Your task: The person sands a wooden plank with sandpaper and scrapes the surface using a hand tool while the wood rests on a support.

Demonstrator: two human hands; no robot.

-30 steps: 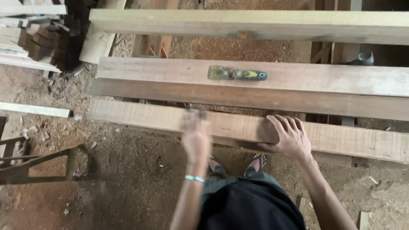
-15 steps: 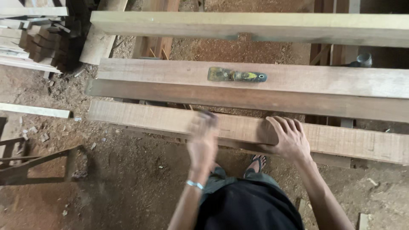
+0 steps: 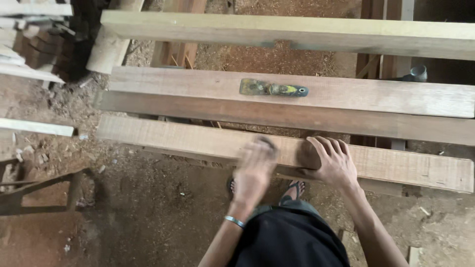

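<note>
The blurred left hand (image 3: 255,170) has slid rightward along the long rough brown wooden plank (image 3: 198,141), its grip unclear, toward the right hand (image 3: 334,163) lying flat, fingers spread, on it.

Putty knife (image 3: 273,89) lies on middle plank (image 3: 396,96); both hands on nearest plank (image 3: 173,138), left hand (image 3: 255,170) beside right hand (image 3: 334,160).

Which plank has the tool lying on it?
The middle plank, with the scraper on top. The nearest plank only has hands; the far beam is bare.
</note>
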